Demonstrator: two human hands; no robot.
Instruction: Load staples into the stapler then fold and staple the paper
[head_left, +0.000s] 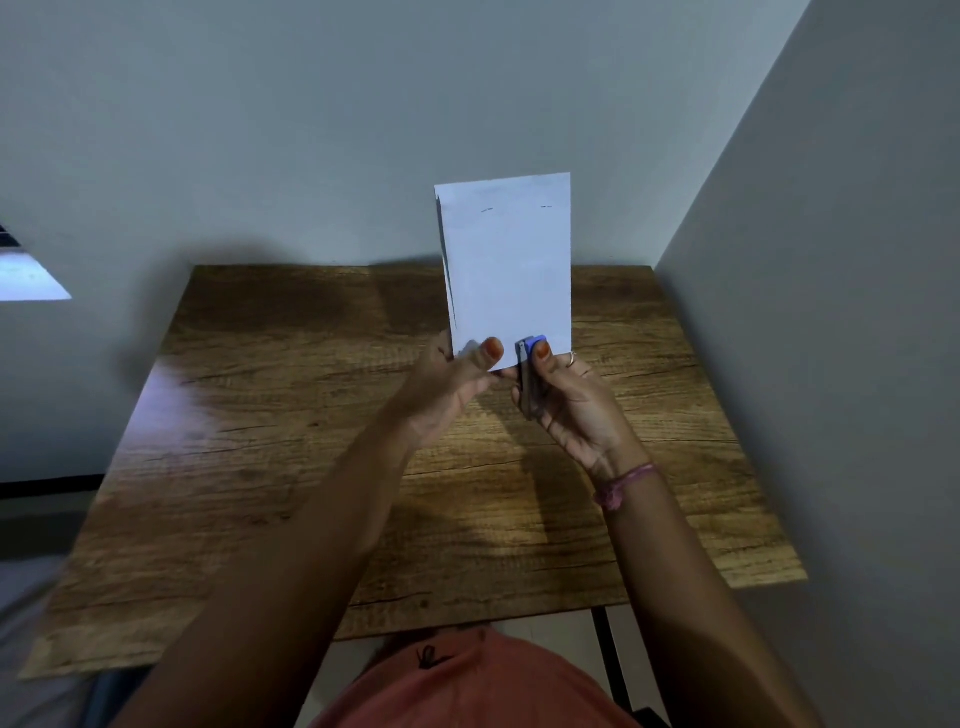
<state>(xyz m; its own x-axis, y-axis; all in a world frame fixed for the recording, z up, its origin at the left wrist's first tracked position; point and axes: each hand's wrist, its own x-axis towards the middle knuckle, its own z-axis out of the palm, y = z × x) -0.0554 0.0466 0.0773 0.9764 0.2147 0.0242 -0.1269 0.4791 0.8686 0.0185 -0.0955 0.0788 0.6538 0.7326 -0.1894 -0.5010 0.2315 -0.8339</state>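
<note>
A folded white sheet of paper (509, 270) stands upright in the air above the far half of the wood-grain table (291, 457), in front of the wall. The left hand (452, 387) pinches its lower left corner. To the right, touching the paper's bottom edge, a small blue-topped stapler (530, 374) sits in the right hand (576, 410). A pink thread wristband (623, 483) circles the right wrist.

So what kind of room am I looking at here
Probably a plain indoor room corner set up as a small desk: a wood-grain table pushed against bare grey walls, with the hands holding a folded white paper and a small blue stapler above it.
</note>
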